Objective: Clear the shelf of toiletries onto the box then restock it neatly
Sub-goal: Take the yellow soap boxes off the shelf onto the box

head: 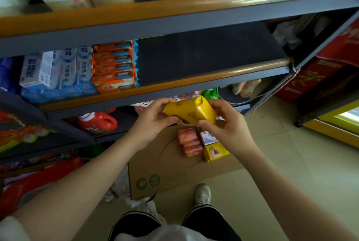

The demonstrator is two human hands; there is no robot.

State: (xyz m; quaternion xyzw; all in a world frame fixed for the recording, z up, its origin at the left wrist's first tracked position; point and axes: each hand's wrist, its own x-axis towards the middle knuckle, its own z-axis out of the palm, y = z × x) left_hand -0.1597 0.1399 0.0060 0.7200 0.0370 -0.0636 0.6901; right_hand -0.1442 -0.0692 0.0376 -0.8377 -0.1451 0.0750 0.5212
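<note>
Nearest, at the bottom edge, the person's dark trousers show, and one white shoe stands on the pale tiled floor just beside a flat cardboard box printed with green recycling marks. On the far end of the box lie a few packs: a row of pink soap bars, a white pack touching them, and a yellow soap bar nearest the right edge. Above the box both hands meet on one yellow packet, held tilted in the air just in front of the middle shelf's orange lip. The left hand curls its fingers round the packet's left end, while the right hand pinches the right end between thumb and fingers. Behind them, the middle shelf shows a bare dark board across its right part; its left part carries a stack of orange soap packs and, beside these, blue-and-white toothpaste cartons. Under it, a lower shelf holds a red detergent jug and a green bottle. Farthest up, the top shelf bears tall white, dark and pink pouches, blurred. Red cartons stand at the right.
</note>
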